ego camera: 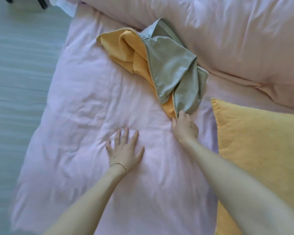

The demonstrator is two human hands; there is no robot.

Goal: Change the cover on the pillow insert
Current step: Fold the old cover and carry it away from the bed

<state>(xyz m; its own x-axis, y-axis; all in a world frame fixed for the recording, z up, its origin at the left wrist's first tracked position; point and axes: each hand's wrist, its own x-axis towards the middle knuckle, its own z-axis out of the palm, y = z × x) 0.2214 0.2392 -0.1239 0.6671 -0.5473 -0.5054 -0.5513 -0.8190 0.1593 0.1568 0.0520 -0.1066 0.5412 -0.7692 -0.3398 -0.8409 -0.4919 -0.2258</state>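
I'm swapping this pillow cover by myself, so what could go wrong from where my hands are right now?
The right hand pinches only one corner of the crumpled yellow and grey cover; pulling from there may drag it along bunched rather than open it. The left hand lies flat on the pink bedding, not on the cover, so nothing steadies it. Its zip edge is folded inside the heap and could snag.

Pink duvet (92,102) on bed; pale floor (15,65).

Crumpled cover (163,65) on bed (75,116), behind both hands; pillow (261,141) right; floor (15,65) left.
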